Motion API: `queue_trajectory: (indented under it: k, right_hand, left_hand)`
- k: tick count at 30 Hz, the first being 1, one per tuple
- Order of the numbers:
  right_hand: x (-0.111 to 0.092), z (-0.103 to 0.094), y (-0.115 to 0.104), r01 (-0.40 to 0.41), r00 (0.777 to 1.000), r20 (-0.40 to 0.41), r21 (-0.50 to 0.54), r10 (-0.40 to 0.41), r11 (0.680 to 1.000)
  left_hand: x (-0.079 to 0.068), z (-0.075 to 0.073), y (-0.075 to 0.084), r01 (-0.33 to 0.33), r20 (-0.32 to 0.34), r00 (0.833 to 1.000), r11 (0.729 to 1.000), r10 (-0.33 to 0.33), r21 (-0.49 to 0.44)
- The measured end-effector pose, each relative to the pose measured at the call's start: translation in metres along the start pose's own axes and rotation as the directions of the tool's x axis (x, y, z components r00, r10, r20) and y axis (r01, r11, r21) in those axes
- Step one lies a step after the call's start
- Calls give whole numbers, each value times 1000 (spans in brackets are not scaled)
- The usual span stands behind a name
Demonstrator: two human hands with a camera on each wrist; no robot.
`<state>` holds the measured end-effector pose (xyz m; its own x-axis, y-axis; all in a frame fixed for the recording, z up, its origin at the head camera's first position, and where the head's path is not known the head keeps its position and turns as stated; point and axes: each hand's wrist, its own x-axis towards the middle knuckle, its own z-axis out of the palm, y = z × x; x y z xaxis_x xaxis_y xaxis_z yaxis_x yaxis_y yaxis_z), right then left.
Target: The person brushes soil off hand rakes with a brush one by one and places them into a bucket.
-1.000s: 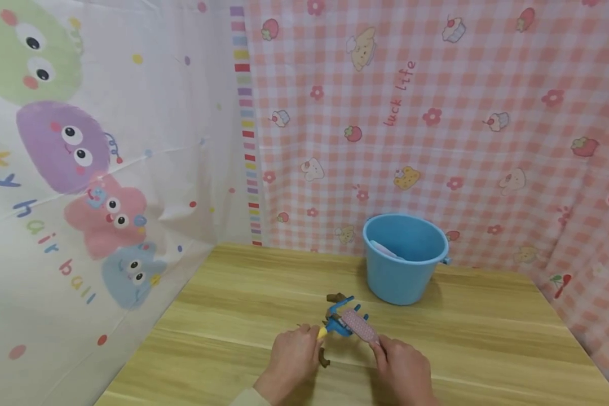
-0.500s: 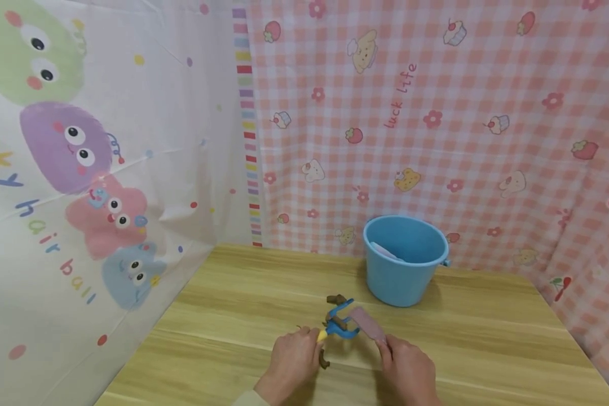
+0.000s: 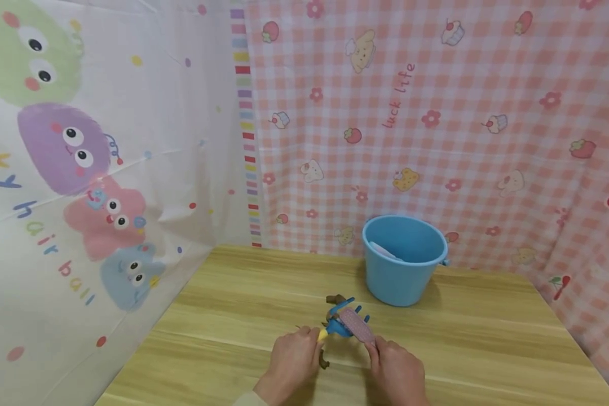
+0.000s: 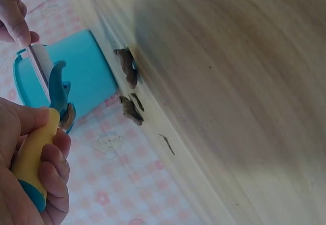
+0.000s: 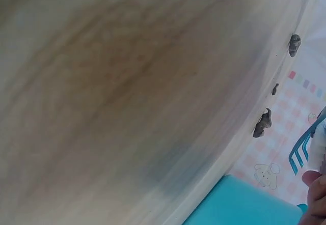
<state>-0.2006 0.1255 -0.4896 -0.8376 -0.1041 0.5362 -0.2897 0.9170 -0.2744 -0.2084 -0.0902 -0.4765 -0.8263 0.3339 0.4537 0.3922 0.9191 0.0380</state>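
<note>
In the head view my left hand [image 3: 293, 358] grips the yellow handle of a small blue garden hand rake [image 3: 339, 327], held above the table with its tines pointing away to the right. My right hand [image 3: 398, 366] holds a pink, dotted, paddle-shaped brush [image 3: 356, 324] by its handle; its head lies over the tines. In the left wrist view a whitish face of the brush [image 4: 43, 59] shows beside the rake, and a brown bit [image 4: 68, 117] sits at the rake. Brown clumps [image 4: 127, 67] lie on the table below.
A light blue bucket [image 3: 401, 282] stands at the back right, with a pale object [image 3: 384, 250] inside it. The wood-grain table [image 3: 223, 299] meets patterned cloths behind and at the left. A curved brown piece [image 3: 324, 359] lies beside my left hand.
The brush slid back to the right off the rake, baring a brown piece in its tines, then came left over the tines again. My left hand stays almost still.
</note>
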Motion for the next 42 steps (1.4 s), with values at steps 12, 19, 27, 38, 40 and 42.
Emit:
queue_trajectory:
  k: [12, 19, 27, 38, 40, 42]
  right_hand:
    - [3, -5, 7, -147, 988, 58, 30, 146, 989]
    - [1, -1, -4, -46, 999, -16, 78, 47, 996]
    - [6, -1, -2, -82, 995, 55, 8, 81, 997]
    - [9, -9, 2, -123, 992, -1, 40, 124, 992]
    - [9, -9, -2, -111, 993, -27, 65, 112, 992]
    - [9, -7, -6, -90, 996, -18, 79, 92, 993]
  left_hand:
    - [-1, 0, 1, 7, 36, 999, 1000, -7, -4]
    - [2, 0, 0, 5, 24, 1000, 1000, -5, 6]
    - [0, 1, 2, 2, 12, 1000, 1000, -2, -4]
    - [2, 0, 1, -1, 30, 1000, 1000, 1, -7]
    - [3, -1, 1, 2, 35, 999, 1000, -2, -10]
    - [4, -3, 2, -3, 33, 999, 1000, 3, -12]
